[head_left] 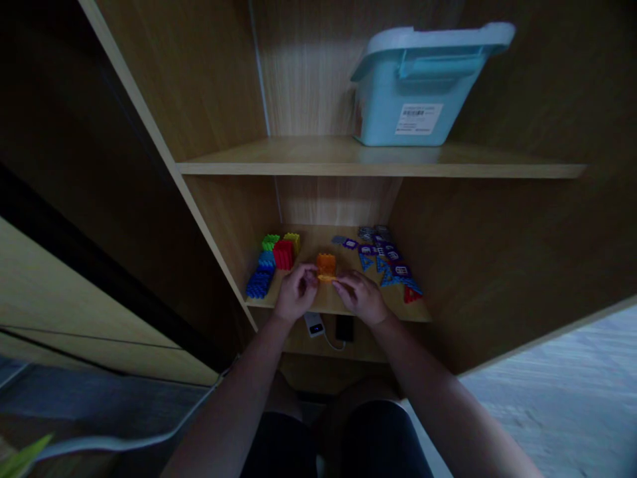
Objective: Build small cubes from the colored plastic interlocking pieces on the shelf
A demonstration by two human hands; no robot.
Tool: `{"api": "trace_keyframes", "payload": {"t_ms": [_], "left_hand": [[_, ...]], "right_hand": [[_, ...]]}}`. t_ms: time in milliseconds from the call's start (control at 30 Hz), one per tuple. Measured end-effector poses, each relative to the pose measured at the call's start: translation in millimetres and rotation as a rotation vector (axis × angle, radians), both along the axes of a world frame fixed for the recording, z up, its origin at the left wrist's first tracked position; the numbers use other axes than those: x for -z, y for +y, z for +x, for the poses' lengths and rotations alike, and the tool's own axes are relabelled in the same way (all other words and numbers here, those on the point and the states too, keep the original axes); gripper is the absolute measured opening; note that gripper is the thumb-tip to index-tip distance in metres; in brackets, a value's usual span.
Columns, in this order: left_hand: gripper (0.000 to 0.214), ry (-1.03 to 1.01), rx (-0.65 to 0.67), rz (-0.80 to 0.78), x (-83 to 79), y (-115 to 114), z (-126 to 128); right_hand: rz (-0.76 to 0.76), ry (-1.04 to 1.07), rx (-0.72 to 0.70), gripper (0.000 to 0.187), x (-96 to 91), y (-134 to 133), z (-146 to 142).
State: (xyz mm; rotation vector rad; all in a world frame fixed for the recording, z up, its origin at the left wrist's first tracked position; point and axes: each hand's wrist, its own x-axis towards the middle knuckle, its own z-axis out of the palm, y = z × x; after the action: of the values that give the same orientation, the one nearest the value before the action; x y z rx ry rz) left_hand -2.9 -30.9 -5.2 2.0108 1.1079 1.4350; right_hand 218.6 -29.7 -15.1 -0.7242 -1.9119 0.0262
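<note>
Between my hands, over the middle shelf, is an orange plastic building piece (326,265) with notched edges. My left hand (299,287) pinches its left side with curled fingers. On the other side, my right hand (359,292) grips the lower right edge between thumb and fingertips. To the left lie stacks of similar pieces: blue (261,279), red (283,254), green (270,241) and yellow (293,241). Blue triangular pieces (387,271) and purple window pieces (391,252) are spread along the right side, with a red piece (411,295) at the front.
A light blue lidded bin (413,86) stands on the upper shelf (308,149). Below the middle shelf (328,302) lie a white power bank (314,324) and a dark phone-like device (344,328), joined by a cable. Cabinet walls close in both sides.
</note>
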Motion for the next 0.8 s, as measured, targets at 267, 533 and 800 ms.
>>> {"api": "trace_keyframes", "payload": {"t_ms": [267,533,800], "left_hand": [[0.015,0.024,0.097,0.033,-3.6,-1.9,-1.2],[0.031,-0.001,0.013,-0.066,1.5,-1.8,-0.7],[0.046,-0.056,0.024,-0.065,-4.9,-2.7,-3.1]], "right_hand": [[-0.039,-0.016,0.042,0.009,3.6,1.3,-1.3],[-0.036,-0.034,-0.006,0.039,-2.3,0.1,-1.9],[0.075,-0.134,0.006,0.046,-3.8,1.8,-3.0]]}}
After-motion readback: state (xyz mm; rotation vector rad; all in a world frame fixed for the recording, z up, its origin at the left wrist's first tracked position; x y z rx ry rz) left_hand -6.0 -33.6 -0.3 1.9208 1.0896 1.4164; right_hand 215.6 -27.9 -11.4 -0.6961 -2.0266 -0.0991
